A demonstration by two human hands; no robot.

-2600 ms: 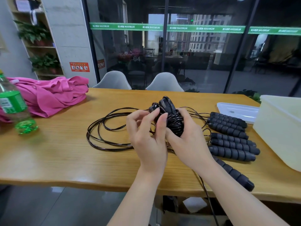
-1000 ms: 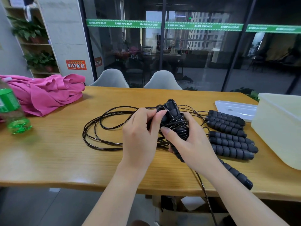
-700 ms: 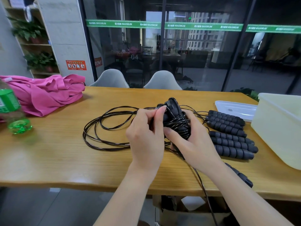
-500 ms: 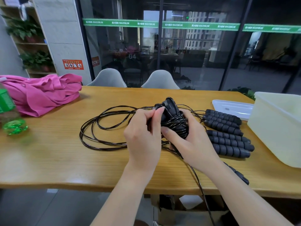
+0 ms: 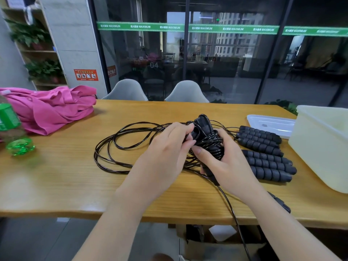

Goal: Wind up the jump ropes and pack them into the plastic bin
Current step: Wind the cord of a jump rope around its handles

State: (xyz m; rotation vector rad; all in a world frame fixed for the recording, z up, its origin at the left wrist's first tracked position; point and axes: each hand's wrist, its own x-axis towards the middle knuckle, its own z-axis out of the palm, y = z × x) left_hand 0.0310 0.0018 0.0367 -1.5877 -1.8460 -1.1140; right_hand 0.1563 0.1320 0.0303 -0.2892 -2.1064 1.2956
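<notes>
Office or gym meeting room: long wooden table (image 5: 56, 178), two grey shell chairs (image 5: 126, 90), glass partition wall (image 5: 226, 63) with green "MAXIMUM" banding (image 5: 188, 28), room number "04", plant shelf (image 5: 37, 53), safety sign (image 5: 86, 74).

Two hands (image 5: 165, 157), six loose foam handles (image 5: 267, 161) — one bin (image 5: 320, 147), one lid (image 5: 271, 125), two chairs (image 5: 126, 90), one bottle (image 5: 13, 130)
</notes>
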